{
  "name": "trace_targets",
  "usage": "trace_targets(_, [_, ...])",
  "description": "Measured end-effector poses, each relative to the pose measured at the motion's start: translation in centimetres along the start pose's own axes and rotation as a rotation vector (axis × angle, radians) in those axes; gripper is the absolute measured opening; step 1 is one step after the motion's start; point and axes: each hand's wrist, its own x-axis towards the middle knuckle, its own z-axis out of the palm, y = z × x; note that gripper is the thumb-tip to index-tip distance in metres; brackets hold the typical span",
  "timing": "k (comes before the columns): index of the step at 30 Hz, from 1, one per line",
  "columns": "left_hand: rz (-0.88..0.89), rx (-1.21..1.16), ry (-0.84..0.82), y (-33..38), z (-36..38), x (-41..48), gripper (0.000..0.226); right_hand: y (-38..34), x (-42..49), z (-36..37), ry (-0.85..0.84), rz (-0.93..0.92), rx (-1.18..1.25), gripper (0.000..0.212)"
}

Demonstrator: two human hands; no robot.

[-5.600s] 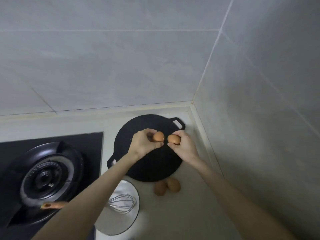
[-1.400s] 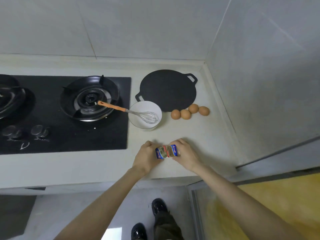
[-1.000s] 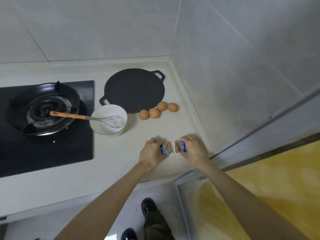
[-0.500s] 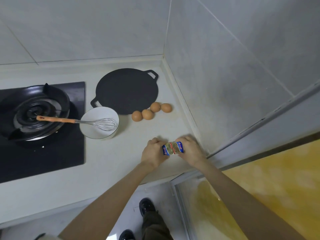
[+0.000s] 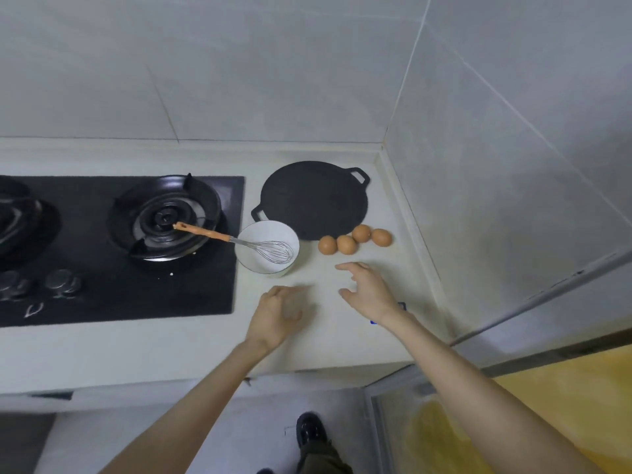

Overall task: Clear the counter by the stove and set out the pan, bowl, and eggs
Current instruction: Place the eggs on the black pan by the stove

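A flat black pan point(image 5: 313, 200) lies on the counter point(image 5: 191, 347) in the back right corner. In front of it stands a white bowl point(image 5: 254, 234) with a whisk point(image 5: 263, 249) in it, the orange handle reaching over the burner. Several brown eggs point(image 5: 354, 239) lie in a row right of the bowl. My left hand point(image 5: 278, 311) hovers blurred above the counter, fingers relaxed, holding nothing. My right hand point(image 5: 367, 290) is spread above the counter, empty. A small blue packet point(image 5: 402, 306) shows only as slivers beside my right wrist, the rest hidden.
A black gas hob point(image 5: 119, 278) with a burner point(image 5: 164, 217) and knobs point(image 5: 63, 283) fills the left. Tiled walls close the back and right side. The counter's front edge runs below my forearms, with floor and my shoe point(image 5: 309, 431) beneath.
Both hands let go of the small blue packets they held half a second ago and lifted apart, open. The view swung left, showing more of the hob.
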Motion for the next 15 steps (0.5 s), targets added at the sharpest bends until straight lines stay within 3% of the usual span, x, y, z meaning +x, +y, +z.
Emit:
trace_targets(5, [-0.224, -0.089, 0.219, -3.9, -5.1, -0.9, 0.024, -4.6, 3.6, 2.4, -0.052, 0.008, 0.191, 0.049])
trace_targets(7, [-0.297, -0.172, 0.28, -4.5, -6.9, -0.5, 0.028, -6.2, 5.0, 3.2, -0.049, -0.022, 0.267, 0.042])
trace_targets(9, [-0.375, -0.347, 0.256, -4.5, -8.2, 0.4, 0.046, -7.1, 6.4, 4.1, -0.055, 0.001, 0.319, 0.041])
trace_targets(11, [-0.451, -0.517, 0.19, -4.4, -8.9, 1.9, 0.062, -7.4, 7.8, 4.9, -0.064, 0.064, 0.327, 0.053])
trace_targets(15, [-0.516, -0.736, 0.054, -3.6, -9.0, 4.2, 0.06, -7.1, 8.9, 5.7, -0.055, 0.087, 0.302, 0.05])
